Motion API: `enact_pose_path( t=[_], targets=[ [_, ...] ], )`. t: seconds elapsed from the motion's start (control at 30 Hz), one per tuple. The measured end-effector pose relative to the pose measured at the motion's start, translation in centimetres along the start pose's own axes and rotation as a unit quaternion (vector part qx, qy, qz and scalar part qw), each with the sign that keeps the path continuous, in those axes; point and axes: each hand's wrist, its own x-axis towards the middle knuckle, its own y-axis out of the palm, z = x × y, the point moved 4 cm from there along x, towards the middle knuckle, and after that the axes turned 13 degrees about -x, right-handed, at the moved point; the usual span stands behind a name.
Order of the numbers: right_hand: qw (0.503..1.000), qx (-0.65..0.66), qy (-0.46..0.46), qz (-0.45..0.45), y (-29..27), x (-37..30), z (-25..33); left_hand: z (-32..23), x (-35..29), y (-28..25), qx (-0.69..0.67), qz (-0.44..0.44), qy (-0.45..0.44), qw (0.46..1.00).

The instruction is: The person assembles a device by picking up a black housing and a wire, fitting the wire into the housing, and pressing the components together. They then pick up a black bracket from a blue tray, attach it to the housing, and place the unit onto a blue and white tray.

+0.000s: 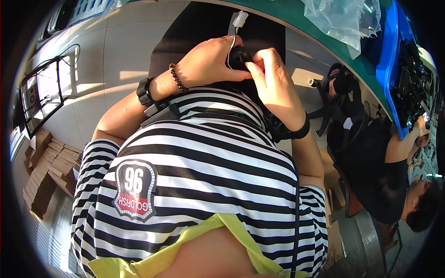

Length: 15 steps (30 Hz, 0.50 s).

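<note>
Black part with wire and connector, held in both hands.
Part (239, 56): black, rounded, between the hands in front of the striped shirt (208, 162), clear of the counter (283, 11). Wire (230, 52): white, running over the left hand to a white connector (240, 19) beyond the fingers. Left hand (211, 58): curled around the part, grasping it. Right hand (274, 76): thumb and fingertips pinched at the part's right edge; any smaller piece between them cannot be told. To the right: clear bag (343, 21), blue bin (385, 69) of black pieces (410, 88).
</note>
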Motion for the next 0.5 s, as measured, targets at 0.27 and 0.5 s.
enact_pose_path(
  t=[0.27, 0.5],
  targets=[
    [0.999, 0.011, -0.035, -0.002, -0.9, 0.3, 0.0, -0.4, 0.1, -0.2, 0.000, 0.034, -0.031, 0.999],
    [0.998, 0.006, -0.065, -0.005, -0.8, 0.4, 0.0, -0.1, -0.1, 0.2, -0.025, 0.056, -0.054, 0.997]
  ],
)
